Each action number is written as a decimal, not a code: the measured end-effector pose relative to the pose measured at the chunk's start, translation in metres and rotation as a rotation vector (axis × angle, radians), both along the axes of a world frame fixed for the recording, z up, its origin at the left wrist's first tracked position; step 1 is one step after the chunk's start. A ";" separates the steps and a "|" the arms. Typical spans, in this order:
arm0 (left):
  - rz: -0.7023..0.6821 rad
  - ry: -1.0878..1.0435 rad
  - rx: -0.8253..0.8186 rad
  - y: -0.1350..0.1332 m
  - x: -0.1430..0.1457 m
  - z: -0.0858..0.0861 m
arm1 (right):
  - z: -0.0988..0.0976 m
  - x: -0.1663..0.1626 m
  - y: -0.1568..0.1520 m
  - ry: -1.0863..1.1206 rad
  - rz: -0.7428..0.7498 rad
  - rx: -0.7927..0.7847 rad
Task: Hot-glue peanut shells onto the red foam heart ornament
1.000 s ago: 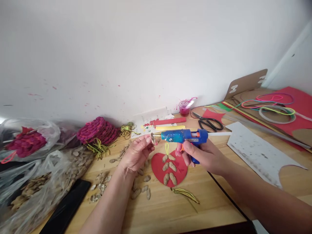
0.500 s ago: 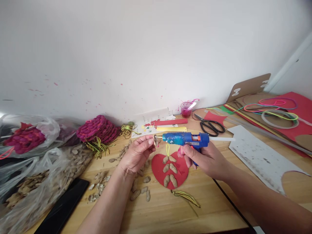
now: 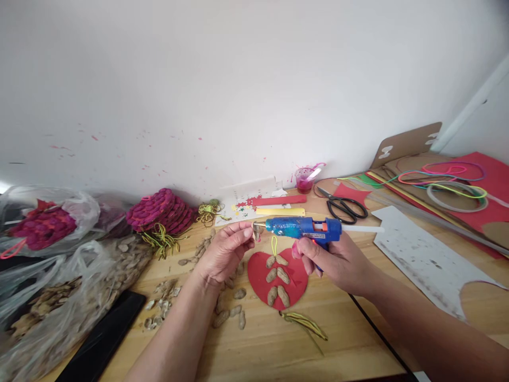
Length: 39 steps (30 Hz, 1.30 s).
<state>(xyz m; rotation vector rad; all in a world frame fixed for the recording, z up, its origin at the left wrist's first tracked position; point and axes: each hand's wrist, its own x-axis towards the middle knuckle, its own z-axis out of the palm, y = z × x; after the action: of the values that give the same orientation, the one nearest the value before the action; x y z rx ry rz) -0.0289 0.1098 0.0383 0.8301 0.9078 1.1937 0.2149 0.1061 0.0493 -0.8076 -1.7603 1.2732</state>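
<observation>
Currently | left hand point(image 3: 222, 252) is pinching peanut shell point(image 3: 257, 232), nearly closed | right hand point(image 3: 338, 262) is gripping glue gun point(image 3: 304, 228), closed around it | nozzle point(image 3: 267, 225) is pointing at shell

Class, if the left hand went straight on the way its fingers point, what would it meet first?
Most likely the blue glue gun, nozzle first: its tip lies at the peanut shell in the left hand, though whether they touch is unclear.

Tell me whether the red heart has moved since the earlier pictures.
No. The red heart shows no visible shift in any direction, judged against the loose peanut nearest its left edge.
</observation>
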 end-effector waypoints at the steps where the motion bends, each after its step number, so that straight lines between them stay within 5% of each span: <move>1: 0.001 0.003 -0.002 0.000 0.000 0.000 | 0.000 0.000 0.000 -0.007 0.000 -0.005; 39: -0.055 0.033 0.005 0.000 0.000 0.000 | -0.001 0.001 0.002 -0.042 -0.009 0.055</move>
<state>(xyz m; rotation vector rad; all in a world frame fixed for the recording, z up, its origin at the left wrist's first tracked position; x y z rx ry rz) -0.0288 0.1100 0.0379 0.8764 0.9037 1.1376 0.2156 0.1081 0.0479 -0.8155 -1.8146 1.2049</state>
